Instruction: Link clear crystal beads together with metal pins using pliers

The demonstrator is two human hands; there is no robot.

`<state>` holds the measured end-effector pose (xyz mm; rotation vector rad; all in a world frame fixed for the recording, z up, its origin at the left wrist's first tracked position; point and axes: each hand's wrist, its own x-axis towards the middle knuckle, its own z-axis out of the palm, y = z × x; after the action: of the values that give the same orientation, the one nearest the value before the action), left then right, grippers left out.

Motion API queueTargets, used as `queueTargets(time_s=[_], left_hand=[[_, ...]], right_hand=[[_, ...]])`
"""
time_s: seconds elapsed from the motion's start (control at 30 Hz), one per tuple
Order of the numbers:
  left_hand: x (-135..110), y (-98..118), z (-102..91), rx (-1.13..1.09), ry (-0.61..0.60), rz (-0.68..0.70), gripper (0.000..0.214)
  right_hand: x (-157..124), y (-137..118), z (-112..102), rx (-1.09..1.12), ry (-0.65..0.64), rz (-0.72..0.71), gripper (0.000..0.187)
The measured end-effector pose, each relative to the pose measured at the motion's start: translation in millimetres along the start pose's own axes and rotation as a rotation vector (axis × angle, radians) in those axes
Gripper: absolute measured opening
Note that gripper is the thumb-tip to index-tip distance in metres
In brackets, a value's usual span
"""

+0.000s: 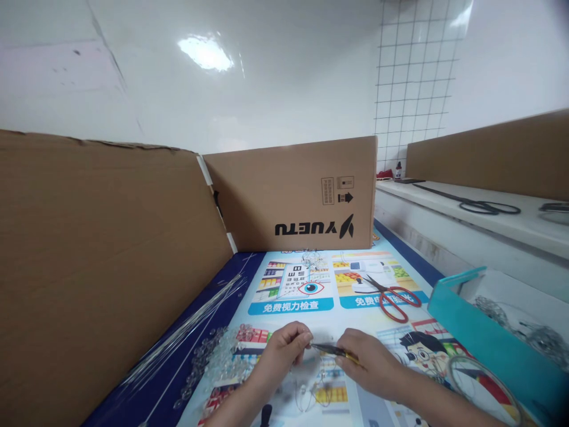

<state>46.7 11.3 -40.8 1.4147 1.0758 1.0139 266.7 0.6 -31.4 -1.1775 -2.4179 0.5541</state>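
My right hand is closed round a pair of pliers with slim dark jaws and yellowish handles. The jaws point left and meet the fingertips of my left hand. That hand is pinched on something too small to make out. Left of it, clear beads lie in a loose heap on the printed sheet. Thin wire pieces with beads rest below my hands. A bundle of straight thin wires stretches along the left side of the table.
Red-handled scissors lie beyond my right hand. A teal box at the right holds coiled wire pieces, with a clear ring before it. Cardboard panels stand at the back and left. Black-handled scissors lie on the white ledge.
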Motion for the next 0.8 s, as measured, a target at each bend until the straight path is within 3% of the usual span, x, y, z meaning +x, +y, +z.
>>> queueTargets(time_s=[0.3,0.57,0.8], left_hand=[[-3.5,6.5,-6.6,-0.06,-0.018,0.103,0.019],[-3.9,3.6,-11.7,-0.126,-0.11,0.133,0.017],[-4.4,7.6,-9.5,-0.119,-0.108,0.122,0.017]], right_hand=[[4.0,8.5,-6.9,0.212,0.012,-0.075,0.012],[0.1,5.4,-3.8,0.2,0.011,-0.154,0.009],[-0.4,5.4,-0.9,0.152,0.028,-0.156,0.015]])
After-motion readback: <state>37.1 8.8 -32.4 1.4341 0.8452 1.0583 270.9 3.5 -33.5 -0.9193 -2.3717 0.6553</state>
